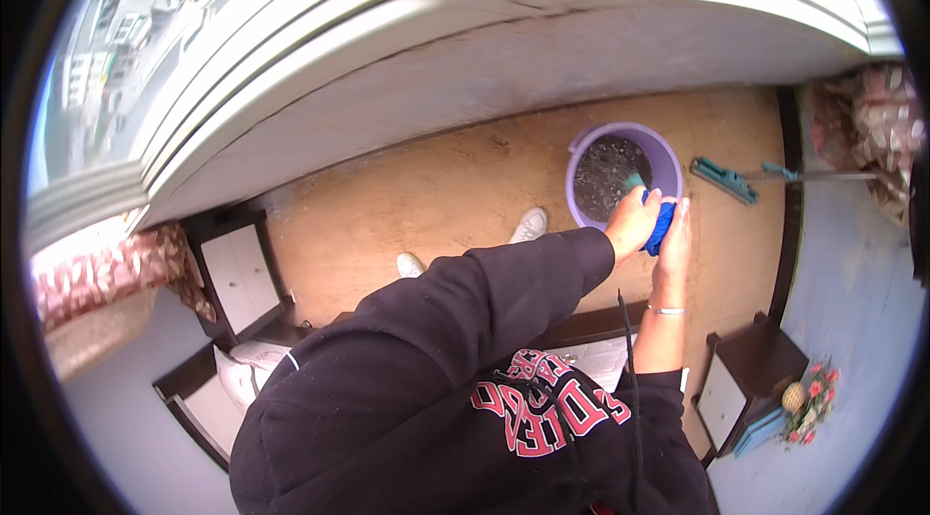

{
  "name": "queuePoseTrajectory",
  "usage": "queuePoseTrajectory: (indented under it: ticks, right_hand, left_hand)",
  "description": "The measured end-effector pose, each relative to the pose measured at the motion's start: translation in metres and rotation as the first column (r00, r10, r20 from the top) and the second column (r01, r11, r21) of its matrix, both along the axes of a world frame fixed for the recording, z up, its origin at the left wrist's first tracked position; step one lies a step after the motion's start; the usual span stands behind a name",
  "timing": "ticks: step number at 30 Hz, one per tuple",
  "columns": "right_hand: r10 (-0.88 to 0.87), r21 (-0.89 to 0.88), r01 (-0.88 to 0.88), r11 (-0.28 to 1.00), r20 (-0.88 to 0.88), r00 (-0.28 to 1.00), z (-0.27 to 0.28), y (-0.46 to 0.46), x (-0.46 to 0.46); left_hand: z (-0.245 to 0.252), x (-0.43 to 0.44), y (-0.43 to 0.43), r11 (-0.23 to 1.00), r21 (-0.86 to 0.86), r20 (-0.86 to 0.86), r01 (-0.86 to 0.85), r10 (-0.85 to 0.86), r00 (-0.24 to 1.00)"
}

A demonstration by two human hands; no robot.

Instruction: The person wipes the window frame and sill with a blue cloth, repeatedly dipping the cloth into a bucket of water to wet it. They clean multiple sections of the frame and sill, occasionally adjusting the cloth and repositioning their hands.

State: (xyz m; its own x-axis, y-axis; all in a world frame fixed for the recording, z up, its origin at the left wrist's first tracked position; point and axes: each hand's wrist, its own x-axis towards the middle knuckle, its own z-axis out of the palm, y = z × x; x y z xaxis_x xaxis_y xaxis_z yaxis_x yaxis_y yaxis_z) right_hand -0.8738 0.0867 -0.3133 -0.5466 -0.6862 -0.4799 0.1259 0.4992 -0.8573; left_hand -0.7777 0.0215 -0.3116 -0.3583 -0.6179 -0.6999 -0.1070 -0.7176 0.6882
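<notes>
A blue cloth [658, 230] is bunched up between my two hands, over the near right rim of a purple bucket [677, 165]. My left hand [633, 223] grips the cloth from the left side. My right hand [677, 239], with a bracelet on its wrist, presses along the cloth's right side. Inside the bucket is dark, murky water [607, 170] with bubbles on it. A teal object [634, 181] shows in the water just beyond my left fingers; my hand hides part of it, and I cannot tell what it is.
A teal-headed mop [725, 179] leans at the right beside the bucket. The tan floor [378, 202] has dark smudges. A window [276, 13] and its low wall run along the far side. Dark-framed cabinets stand left [236, 279] and right [755, 362], the right one near artificial-looking flowers [814, 399].
</notes>
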Motion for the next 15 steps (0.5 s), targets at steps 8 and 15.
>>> queuePoseTrajectory:
  ticks: [8,15]
  right_hand:
    - [0.418,0.199,-0.373,0.906,-0.547,0.725,0.03,-0.015,0.131]
    - [0.893,0.138,-0.903,0.406,-0.271,0.36,0.113,-0.021,0.427]
  left_hand:
    - [0.08,0.211,-0.031,0.808,0.246,-0.022,-0.536,0.557,0.83]
    - [0.147,0.526,-0.014,0.303,0.069,-0.021,-0.95,0.953,0.302]
